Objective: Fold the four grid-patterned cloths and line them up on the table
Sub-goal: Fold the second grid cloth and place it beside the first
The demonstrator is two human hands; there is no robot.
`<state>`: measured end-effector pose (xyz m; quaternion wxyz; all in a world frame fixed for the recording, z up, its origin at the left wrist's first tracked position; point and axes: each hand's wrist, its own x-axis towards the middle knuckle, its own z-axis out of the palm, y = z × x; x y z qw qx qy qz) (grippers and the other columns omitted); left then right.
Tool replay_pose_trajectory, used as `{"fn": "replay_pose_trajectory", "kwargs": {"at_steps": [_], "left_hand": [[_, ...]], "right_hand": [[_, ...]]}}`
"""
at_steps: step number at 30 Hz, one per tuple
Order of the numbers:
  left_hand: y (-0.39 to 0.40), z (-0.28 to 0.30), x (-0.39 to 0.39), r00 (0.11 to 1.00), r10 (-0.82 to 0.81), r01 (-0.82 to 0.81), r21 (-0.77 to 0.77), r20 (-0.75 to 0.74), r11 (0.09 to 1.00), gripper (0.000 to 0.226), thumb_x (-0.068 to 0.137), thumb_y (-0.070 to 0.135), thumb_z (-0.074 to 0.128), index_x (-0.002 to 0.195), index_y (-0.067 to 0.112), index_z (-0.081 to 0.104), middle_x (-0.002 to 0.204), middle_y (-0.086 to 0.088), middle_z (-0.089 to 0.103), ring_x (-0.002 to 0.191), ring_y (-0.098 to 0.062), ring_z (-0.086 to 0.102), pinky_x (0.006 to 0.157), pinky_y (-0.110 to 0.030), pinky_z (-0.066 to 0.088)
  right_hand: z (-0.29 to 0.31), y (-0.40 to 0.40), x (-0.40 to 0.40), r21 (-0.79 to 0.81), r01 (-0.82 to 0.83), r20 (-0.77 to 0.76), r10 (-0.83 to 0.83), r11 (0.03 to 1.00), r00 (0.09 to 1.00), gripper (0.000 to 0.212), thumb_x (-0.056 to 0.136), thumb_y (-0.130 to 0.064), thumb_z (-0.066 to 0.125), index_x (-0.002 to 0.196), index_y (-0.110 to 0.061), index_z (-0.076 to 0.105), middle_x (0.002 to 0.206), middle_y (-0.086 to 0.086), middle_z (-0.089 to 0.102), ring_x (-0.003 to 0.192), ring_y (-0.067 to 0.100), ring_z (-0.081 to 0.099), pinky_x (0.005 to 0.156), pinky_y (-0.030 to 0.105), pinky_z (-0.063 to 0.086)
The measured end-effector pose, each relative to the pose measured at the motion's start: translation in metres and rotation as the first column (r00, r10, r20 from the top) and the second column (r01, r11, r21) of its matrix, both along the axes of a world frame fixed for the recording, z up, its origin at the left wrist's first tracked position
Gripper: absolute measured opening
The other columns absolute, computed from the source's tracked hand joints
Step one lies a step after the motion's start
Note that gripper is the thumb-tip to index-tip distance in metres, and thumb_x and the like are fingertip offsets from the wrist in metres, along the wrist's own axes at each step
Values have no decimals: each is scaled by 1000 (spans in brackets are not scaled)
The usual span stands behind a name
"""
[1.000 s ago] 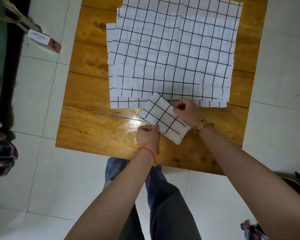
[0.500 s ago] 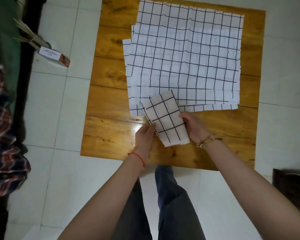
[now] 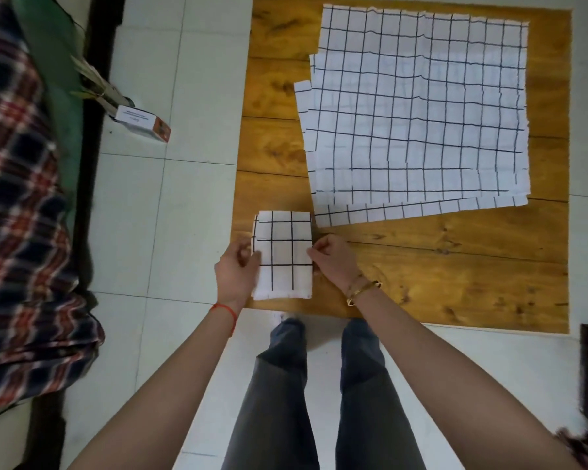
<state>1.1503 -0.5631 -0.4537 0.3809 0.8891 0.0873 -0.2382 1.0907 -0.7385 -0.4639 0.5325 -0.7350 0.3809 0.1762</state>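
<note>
**Hands setting first folded cloth at near-left corner**

Left hand (image 3: 238, 269) pinches the left edge of the folded cloth (image 3: 283, 254), fingers curled onto it with the thumb on top. Right hand (image 3: 331, 257) pinches the right edge the same way, fingertips clamped on the fabric. Both hands are closed on the cloth, one per side, probably to keep the layers from sliding apart while it gets squared up.

Folded cloth sits at the near-left corner of the worktop (image 3: 455, 273), long side pointing away from the person, bottom hem close to the worktop's front edge. Can't tell whether it is fully down on the wood or just above it.

Stack of unfolded cloths (image 3: 418, 106) lies spread flat across the far right of the worktop, edges staggered so several layers show. Its lower-left corner is just beside the folded piece, apparently not overlapping.

Judgement: one cloth folded, the rest untouched. Starting at the corner leaves the bare front strip to the right free for a row. Risk: the top fold could spring open on release, so press it flat first.

Off the worktop: a small box (image 3: 143, 123) on the tiled floor to the left, plaid fabric (image 3: 17, 198) beyond it.
</note>
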Motion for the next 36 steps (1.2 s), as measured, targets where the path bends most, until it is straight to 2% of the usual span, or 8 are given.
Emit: {"fn": "replay_pose_trajectory", "kwargs": {"at_steps": [3,8,11,13,22,27,31,36], "left_hand": [[23,-7,5,1000,-4,4,9,-21,1000,23,91,12,62,113,14,62,88,1,60,76,-15,57,76,-21,45],[45,-19,5,998,-27,29,26,-48,999,31,91,12,62,121,16,60,94,4,63,71,-5,58,66,-9,44],[50,-22,3,998,-43,43,9,-52,999,33,92,13,62,125,15,59,100,3,63,79,-12,58,71,-15,49],[51,-24,3,998,-55,55,10,-44,998,35,93,13,61,127,14,58,107,1,64,86,-14,58,76,-18,48],[51,-24,9,998,-63,64,42,-20,997,38,92,10,61,129,11,58,119,-6,63,89,-13,59,81,-19,47],[46,-19,10,996,-86,84,88,17,993,37,92,13,62,129,12,58,121,-6,61,94,-12,57,81,-19,45],[37,-13,9,988,-123,111,120,94,987,38,92,14,60,130,12,57,128,-7,57,110,-22,57,93,-34,52],[3,-5,14,953,-269,251,133,141,959,38,93,13,58,132,17,55,133,-6,54,121,-22,52,101,-27,41]], "right_hand": [[-7,23,8,-7,-17,-32,17,1000,999,10,89,-20,62,91,-14,54,85,9,65,73,22,67,56,24,57],[-14,43,14,-117,-119,-69,112,986,991,19,87,-20,60,77,-25,46,73,1,60,74,25,65,70,38,57],[-16,45,15,-172,-187,-78,176,967,981,11,88,-19,59,83,-18,49,69,-2,56,75,21,63,60,22,48],[-15,44,16,-220,-258,-85,245,941,966,8,89,-20,57,87,-15,52,71,-1,58,73,18,60,57,15,39],[-15,41,17,-267,-528,-175,498,806,849,14,92,-25,52,97,-11,53,89,5,62,83,19,59,65,25,41],[-17,32,14,-275,-505,-140,485,818,863,10,92,-25,52,93,-15,54,81,0,61,79,18,60,68,27,48],[-14,8,10,-346,-427,-85,425,835,901,8,92,-24,52,92,-16,55,78,-2,61,75,15,59,70,31,53],[-2,-45,4,-494,-299,-14,337,816,942,10,95,-22,49,92,-16,57,78,-5,59,70,10,58,58,14,44]]}}
